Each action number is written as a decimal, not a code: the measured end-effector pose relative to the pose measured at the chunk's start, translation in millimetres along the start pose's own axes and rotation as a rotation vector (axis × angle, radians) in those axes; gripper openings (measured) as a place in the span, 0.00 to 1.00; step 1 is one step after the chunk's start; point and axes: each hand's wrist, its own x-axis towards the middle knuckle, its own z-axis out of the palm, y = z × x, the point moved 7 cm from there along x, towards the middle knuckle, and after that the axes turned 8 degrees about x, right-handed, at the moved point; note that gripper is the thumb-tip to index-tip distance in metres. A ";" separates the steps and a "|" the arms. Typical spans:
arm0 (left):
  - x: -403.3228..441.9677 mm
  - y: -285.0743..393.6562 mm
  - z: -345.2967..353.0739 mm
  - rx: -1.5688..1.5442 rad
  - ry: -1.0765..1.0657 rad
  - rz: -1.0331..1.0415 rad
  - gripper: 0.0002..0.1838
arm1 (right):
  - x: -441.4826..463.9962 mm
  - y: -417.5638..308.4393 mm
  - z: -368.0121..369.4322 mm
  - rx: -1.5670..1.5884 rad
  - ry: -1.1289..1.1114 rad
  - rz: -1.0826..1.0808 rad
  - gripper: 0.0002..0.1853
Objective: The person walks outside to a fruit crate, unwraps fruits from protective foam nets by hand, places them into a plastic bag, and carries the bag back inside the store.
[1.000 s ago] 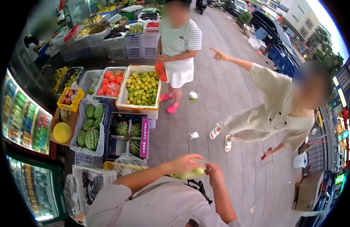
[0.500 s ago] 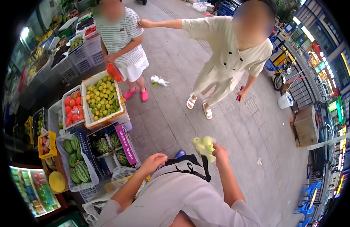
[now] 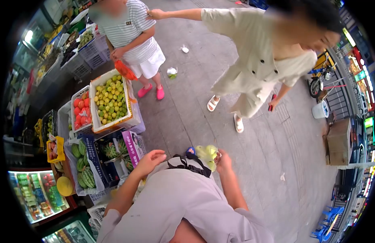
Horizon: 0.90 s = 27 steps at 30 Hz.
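My right hand (image 3: 224, 160) is closed on a thin see-through plastic bag (image 3: 207, 155) with pale green, roundish produce in it. The bag hangs just in front of my body, over the pavement. On the other side, my left hand (image 3: 153, 161) is held in the air at waist height, fingers loosely stretched and nothing in them. It is nearest to a box of watermelons (image 3: 111, 150) with a purple printed flap (image 3: 132, 148). A black strap (image 3: 191, 165) lies across my waist between the hands.
Limes (image 3: 110, 101) fill a white foam box beside red fruit (image 3: 82, 110) and more watermelons (image 3: 86, 176). One person in stripes (image 3: 134, 34) holds an orange bag (image 3: 126, 69); another in beige (image 3: 256, 60) reaches toward them. Small white things (image 3: 172, 71) lie on the ground. A cardboard box (image 3: 339, 139) stands right.
The view has shifted. The person in beige has stepped and leaned to the right. My left hand's fingers have straightened; the bag hangs closer in. The white things on the ground are farther apart.
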 end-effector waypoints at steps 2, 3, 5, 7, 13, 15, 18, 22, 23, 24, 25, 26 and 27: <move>8.1 24.6 3.4 0.060 -0.009 -0.093 0.24 | 10.4 -11.2 8.2 -0.009 0.017 -0.028 0.13; 21.4 28.2 5.3 0.070 -0.013 -0.107 0.24 | 15.6 -17.8 9.8 -0.028 0.027 -0.042 0.14; 48.2 46.2 12.6 0.175 -0.041 0.008 0.24 | 15.0 -25.0 16.7 -0.055 0.037 -0.051 0.14; 68.4 67.2 19.0 0.222 -0.069 0.009 0.24 | 24.4 -37.6 33.3 -0.084 0.037 -0.086 0.13; 157.0 89.3 22.9 0.312 -0.167 0.022 0.23 | 89.8 -61.3 44.2 -0.186 0.077 -0.181 0.14; 191.9 101.7 16.6 0.341 -0.194 0.010 0.24 | 107.9 -77.5 63.5 -0.164 0.124 -0.181 0.14; 249.7 122.7 4.1 0.335 -0.223 0.000 0.27 | 150.7 -85.9 67.5 -0.151 0.197 -0.161 0.13; 352.5 179.5 -23.5 0.275 -0.212 0.092 0.27 | 175.0 -137.9 112.9 -0.037 0.351 -0.030 0.12; 370.1 194.3 -32.3 0.274 -0.204 0.122 0.26 | 175.5 -151.9 134.5 0.062 0.341 -0.101 0.11; 384.9 215.1 -41.2 0.281 -0.215 0.128 0.26 | 167.5 -170.7 160.1 0.033 0.359 -0.123 0.11; 401.8 243.6 -50.6 0.253 -0.207 0.148 0.26 | 172.4 -182.4 177.7 0.051 0.351 -0.120 0.11; 420.2 272.0 -59.3 0.223 -0.200 0.176 0.25 | 180.6 -198.1 195.8 0.070 0.339 -0.123 0.11; 436.9 292.4 -68.0 0.241 -0.199 0.179 0.24 | 194.2 -212.4 215.5 0.089 0.341 -0.140 0.11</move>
